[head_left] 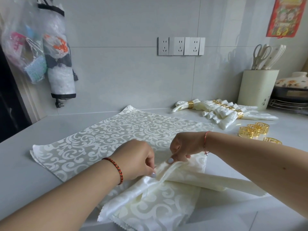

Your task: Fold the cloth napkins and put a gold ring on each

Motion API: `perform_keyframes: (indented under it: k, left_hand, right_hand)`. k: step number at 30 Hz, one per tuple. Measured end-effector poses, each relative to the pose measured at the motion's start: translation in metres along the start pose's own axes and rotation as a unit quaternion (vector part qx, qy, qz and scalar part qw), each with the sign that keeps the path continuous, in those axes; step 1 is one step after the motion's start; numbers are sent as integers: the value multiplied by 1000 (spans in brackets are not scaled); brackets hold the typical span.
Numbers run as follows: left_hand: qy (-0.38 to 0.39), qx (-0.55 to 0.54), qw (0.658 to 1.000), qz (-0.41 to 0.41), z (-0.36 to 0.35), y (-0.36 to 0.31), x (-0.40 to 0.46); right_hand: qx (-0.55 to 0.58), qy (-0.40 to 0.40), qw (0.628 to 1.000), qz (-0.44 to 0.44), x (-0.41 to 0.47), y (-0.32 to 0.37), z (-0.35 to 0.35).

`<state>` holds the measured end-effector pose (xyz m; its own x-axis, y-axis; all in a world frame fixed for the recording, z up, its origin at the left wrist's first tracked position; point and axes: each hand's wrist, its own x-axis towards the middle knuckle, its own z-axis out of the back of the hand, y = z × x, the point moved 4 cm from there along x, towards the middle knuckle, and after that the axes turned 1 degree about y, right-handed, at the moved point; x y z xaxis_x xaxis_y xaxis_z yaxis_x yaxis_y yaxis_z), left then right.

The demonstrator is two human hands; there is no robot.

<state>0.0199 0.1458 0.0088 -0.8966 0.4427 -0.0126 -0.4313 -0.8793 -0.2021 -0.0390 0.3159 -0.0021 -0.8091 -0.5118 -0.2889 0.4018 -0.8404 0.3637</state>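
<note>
Left hand (pixel 141 160) and right hand (pixel 183 146) both pinching damask napkin (pixel 108 135) edge between them, gathering pleats so ring fits. Loose gold rings (pixel 253 130) right of right hand; ringed napkins (pixel 221 109) beyond.

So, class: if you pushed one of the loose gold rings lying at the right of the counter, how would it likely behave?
The loose gold rings look like rigid openwork metal, so one would probably keep its shape. On the smooth counter it would likely slide easily. Being round bands, one tipped on edge might roll.
</note>
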Motion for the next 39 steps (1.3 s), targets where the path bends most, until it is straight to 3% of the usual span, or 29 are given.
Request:
perform_keyframes:
  k: [3,6,10,13,22,26,30,33,37,39]
  left_hand:
    - [15,-28,999,12,0,1,3]
    - [83,-95,991,42,-1,3,14]
    - [172,-63,981,59,2,5,28]
    - [194,-79,976,57,2,3,32]
    - [141,-161,976,25,-1,-11,28]
    - [121,-222,968,10,15,-6,26]
    - [115,-292,949,-10,26,-8,24]
    - [93,-333,937,-46,28,-13,24]
    - [82,-298,943,-120,24,-24,30]
    - [92,-264,950,-140,19,-32,37]
  right_hand:
    - [-35,-5,999,6,1,8,-2]
    - [-25,16,999,14,-1,18,-4]
    - [-46,10,999,28,-4,29,-10]
    - [-27,-15,999,24,-7,30,-13]
    - [15,-73,997,22,-16,27,-12]
    - [126,-88,987,57,-28,24,4]
    - [286,-111,945,112,-36,19,14]
    - [321,-148,927,124,-38,12,16]
    - [360,-173,910,113,-47,2,12]
    - [338,-178,918,104,-55,-6,8]
